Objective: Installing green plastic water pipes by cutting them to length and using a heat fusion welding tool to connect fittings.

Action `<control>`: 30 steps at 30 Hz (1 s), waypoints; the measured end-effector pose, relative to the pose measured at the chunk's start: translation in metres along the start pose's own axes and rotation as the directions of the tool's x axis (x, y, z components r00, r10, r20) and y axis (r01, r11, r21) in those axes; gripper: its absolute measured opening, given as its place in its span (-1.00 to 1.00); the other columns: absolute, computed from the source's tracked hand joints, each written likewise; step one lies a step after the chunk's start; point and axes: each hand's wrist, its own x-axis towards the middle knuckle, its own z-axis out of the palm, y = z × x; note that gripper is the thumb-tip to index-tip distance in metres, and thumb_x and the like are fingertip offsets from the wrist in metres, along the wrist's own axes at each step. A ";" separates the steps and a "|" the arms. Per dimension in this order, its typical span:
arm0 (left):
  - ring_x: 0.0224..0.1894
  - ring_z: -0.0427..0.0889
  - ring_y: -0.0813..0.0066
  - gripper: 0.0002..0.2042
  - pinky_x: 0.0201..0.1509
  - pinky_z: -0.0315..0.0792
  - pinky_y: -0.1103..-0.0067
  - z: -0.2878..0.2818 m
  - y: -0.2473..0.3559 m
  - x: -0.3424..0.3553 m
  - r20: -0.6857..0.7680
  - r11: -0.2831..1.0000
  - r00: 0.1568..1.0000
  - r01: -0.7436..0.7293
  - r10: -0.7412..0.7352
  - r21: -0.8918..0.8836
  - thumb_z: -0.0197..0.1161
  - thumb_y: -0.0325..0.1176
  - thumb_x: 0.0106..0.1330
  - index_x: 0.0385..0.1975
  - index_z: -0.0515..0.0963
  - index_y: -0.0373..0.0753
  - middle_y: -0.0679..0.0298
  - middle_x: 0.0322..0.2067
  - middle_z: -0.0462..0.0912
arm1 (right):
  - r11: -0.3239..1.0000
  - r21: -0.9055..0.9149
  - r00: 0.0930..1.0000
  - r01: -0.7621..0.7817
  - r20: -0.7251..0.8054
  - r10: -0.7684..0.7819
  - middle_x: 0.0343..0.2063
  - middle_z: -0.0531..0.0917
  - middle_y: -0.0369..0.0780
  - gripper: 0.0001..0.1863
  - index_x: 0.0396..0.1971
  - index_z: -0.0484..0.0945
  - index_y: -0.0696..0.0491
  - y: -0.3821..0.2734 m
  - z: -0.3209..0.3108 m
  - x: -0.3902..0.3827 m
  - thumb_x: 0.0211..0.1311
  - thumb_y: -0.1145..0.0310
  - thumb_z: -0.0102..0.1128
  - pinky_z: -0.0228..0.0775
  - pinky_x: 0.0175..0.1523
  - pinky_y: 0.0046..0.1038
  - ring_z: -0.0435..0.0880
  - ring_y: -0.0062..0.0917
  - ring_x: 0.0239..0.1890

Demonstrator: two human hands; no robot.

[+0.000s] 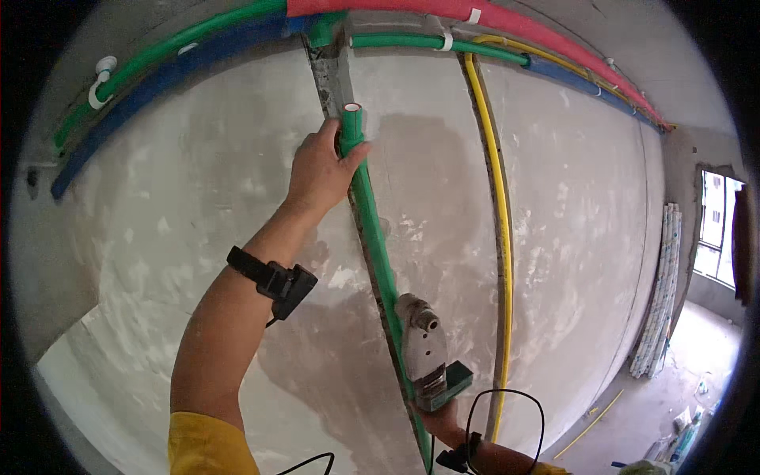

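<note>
My left hand [328,162] is closed round a green pipe [374,229] a little below its open upper end. The pipe runs down a chased groove [328,79] in the plastered wall. Low on the pipe's right sits a hand tool [423,348], with a grey metal plate, fittings on its face and a green body. My right hand [439,416] is beneath that tool, gripping it, its fingers mostly hidden. A black device is strapped on each of my forearms.
Red [427,9], blue [158,75] and green [396,41] pipes run overhead. A yellow pipe [499,198] descends right of my hands. Long pipes [657,293] lean by the right corner, near a window [716,222]. Bags and pipe pieces [685,427] lie on the floor.
</note>
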 end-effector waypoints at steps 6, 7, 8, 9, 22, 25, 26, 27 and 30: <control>-0.26 0.61 0.22 -0.62 -0.17 0.46 0.39 -0.008 -0.009 0.009 0.028 0.986 0.999 0.023 -0.028 0.168 0.30 -0.17 0.19 -0.13 0.45 -0.31 0.09 -0.37 0.61 | 0.768 -0.605 0.978 0.209 0.117 -0.174 -0.16 0.65 -0.16 -0.53 -0.06 0.49 0.06 -0.006 0.005 -0.003 0.04 0.19 0.34 0.46 -0.04 -0.28 0.62 -0.25 -0.08; -0.27 0.62 0.24 -0.61 -0.17 0.47 0.40 -0.009 -0.010 0.009 0.034 0.988 0.999 0.018 -0.023 0.157 0.30 -0.16 0.19 -0.13 0.46 -0.31 0.10 -0.36 0.62 | 0.779 -0.574 0.966 0.254 0.109 -0.234 -0.16 0.65 -0.16 -0.53 -0.06 0.49 0.06 -0.013 0.007 -0.007 0.04 0.20 0.34 0.46 -0.03 -0.28 0.62 -0.25 -0.08; -0.27 0.62 0.24 -0.61 -0.17 0.47 0.40 -0.011 -0.010 0.010 0.033 0.987 0.999 0.017 -0.023 0.162 0.30 -0.16 0.19 -0.13 0.46 -0.31 0.10 -0.36 0.62 | 0.785 -0.543 0.951 0.298 0.099 -0.293 -0.16 0.65 -0.16 -0.53 -0.05 0.49 0.06 -0.018 0.009 -0.009 0.04 0.20 0.34 0.46 -0.03 -0.27 0.62 -0.25 -0.08; -0.28 0.64 0.26 -0.60 -0.18 0.48 0.42 -0.013 -0.005 0.010 0.054 0.993 0.997 0.040 -0.046 0.108 0.30 -0.14 0.19 -0.13 0.46 -0.31 0.10 -0.35 0.64 | 0.787 -0.539 0.951 0.299 0.098 -0.294 -0.16 0.65 -0.16 -0.53 -0.05 0.49 0.06 -0.021 0.010 -0.010 0.04 0.20 0.34 0.46 -0.03 -0.27 0.62 -0.25 -0.08; -0.46 0.60 0.39 -0.66 -0.39 0.42 0.44 -0.004 -0.014 0.021 -0.012 0.935 0.998 -0.049 0.056 0.352 0.27 -0.04 0.21 -0.24 0.54 -0.20 0.27 -0.52 0.61 | 0.883 -0.435 0.982 0.177 0.012 -0.191 -0.26 0.69 -0.17 -0.51 -0.19 0.55 0.11 -0.018 0.002 -0.001 -0.06 0.11 0.44 0.49 -0.12 -0.29 0.67 -0.32 -0.19; -0.44 0.61 0.32 -0.65 -0.37 0.43 0.40 -0.003 -0.016 0.027 -0.016 0.941 0.999 -0.030 0.037 0.336 0.26 -0.04 0.21 -0.27 0.52 -0.22 0.22 -0.50 0.61 | 0.926 -0.321 0.979 0.199 0.027 -0.201 -0.28 0.69 -0.17 -0.53 -0.21 0.55 0.13 -0.010 -0.009 -0.005 -0.04 0.12 0.44 0.51 -0.17 -0.31 0.68 -0.34 -0.22; -0.44 0.61 0.32 -0.65 -0.37 0.43 0.40 -0.003 -0.016 0.030 -0.019 0.942 0.999 -0.029 0.038 0.333 0.26 -0.04 0.21 -0.27 0.52 -0.22 0.22 -0.50 0.61 | 0.948 -0.238 0.977 0.212 0.057 -0.205 -0.30 0.69 -0.17 -0.54 -0.22 0.55 0.14 -0.008 -0.016 -0.006 -0.03 0.13 0.43 0.52 -0.20 -0.33 0.69 -0.36 -0.24; -0.43 0.61 0.26 -0.65 -0.35 0.43 0.38 -0.004 -0.016 0.036 -0.036 0.952 0.999 -0.021 0.034 0.305 0.26 -0.04 0.21 -0.28 0.52 -0.23 0.18 -0.49 0.61 | 0.945 -0.243 0.976 0.217 0.056 -0.210 -0.30 0.69 -0.17 -0.54 -0.22 0.55 0.14 -0.012 -0.024 -0.007 -0.03 0.13 0.43 0.52 -0.20 -0.33 0.69 -0.36 -0.24; -0.40 0.60 0.15 -0.63 -0.31 0.43 0.33 -0.011 -0.020 0.051 -0.083 0.976 0.995 -0.037 0.056 0.215 0.26 -0.03 0.20 -0.30 0.51 -0.26 0.11 -0.47 0.60 | 0.959 -0.281 0.984 -0.044 0.152 0.090 -0.41 0.67 -0.22 -0.68 -0.34 0.53 0.12 -0.056 -0.037 -0.032 0.02 0.25 0.42 0.51 -0.34 -0.40 0.66 -0.53 -0.36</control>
